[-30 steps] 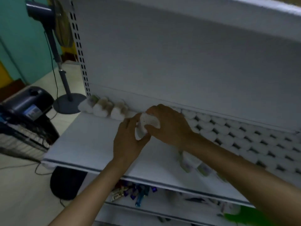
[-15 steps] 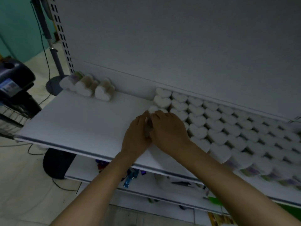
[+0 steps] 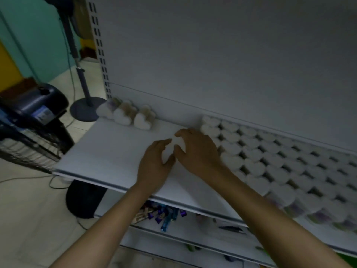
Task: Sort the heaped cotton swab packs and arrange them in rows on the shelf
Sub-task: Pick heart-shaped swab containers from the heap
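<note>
Head camera, looking down at a white metal shelf [image 3: 108, 153] in dim light. Two bare forearms reach in from the bottom edge and meet near the middle of the shelf. Between them is one white heart-shaped swab pack [image 3: 172, 149], low over the shelf surface. The left hand [image 3: 154, 167] grips its left side with curled fingers and thumb. The right hand [image 3: 199, 151] curves over its top and right side, with the fingertips hooked round the far edge. Whether the pack touches the shelf cannot be told. Just beside the right hand, the rows of packs [image 3: 270, 157] fill the right part of the shelf. They stand close together in neat diagonal lines, heart faces up, from the back panel [image 3: 212, 55] to the front edge. At the back left corner three loose packs [image 3: 125, 115] stand on edge, side by side, well apart from the rows. Below, a lower shelf [image 3: 212, 235] carries small blue and purple wrapped items [image 3: 164, 215]. On the floor to the left stand a fan stand [image 3: 83, 84] and a dark appliance [image 3: 34, 111].
</note>
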Available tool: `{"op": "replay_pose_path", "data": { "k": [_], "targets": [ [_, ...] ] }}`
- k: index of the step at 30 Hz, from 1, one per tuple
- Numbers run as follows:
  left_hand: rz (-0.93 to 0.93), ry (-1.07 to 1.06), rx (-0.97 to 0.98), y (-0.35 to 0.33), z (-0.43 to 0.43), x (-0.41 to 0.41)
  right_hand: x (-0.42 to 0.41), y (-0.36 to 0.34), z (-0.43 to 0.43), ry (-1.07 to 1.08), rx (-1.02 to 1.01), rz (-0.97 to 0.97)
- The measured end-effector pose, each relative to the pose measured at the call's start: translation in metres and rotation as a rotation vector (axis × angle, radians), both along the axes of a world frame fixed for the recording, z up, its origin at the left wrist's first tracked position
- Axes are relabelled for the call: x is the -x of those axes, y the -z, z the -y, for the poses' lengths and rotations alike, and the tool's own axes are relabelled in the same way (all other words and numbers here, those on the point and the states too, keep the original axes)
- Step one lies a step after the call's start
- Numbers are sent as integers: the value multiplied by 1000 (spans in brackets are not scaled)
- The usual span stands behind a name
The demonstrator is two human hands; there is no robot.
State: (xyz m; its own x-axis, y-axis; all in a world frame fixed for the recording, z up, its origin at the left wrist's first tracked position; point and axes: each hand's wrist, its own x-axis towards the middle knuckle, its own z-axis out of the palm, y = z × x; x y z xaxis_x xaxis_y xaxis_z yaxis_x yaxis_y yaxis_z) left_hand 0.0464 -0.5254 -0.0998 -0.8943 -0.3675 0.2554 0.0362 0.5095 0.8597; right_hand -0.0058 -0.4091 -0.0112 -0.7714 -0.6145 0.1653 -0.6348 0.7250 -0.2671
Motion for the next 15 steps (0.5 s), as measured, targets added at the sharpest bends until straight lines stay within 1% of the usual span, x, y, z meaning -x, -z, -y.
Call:
{"op": "replay_pose_path", "data": {
  "k": [3,5,7,8,11,13,15],
  "targets": [
    [59,-59,129,-3,64,-21,17,8,46,17,-63,106],
    [196,1,277,2,104,-36,28,18,75,24,-115,177],
    [340,84,424,13,128,-46,38,28,101,28,-132,190],
    [360,100,472,19,133,-48,43,30,113,39,-132,182],
    [277,36,452,29,130,-48,59,33,138,65,-161,166],
    [206,12,466,32,128,-46,68,36,148,45,-205,209],
    [173,10,479,35,129,-47,73,37,153,13,-206,259]
  ]
}}
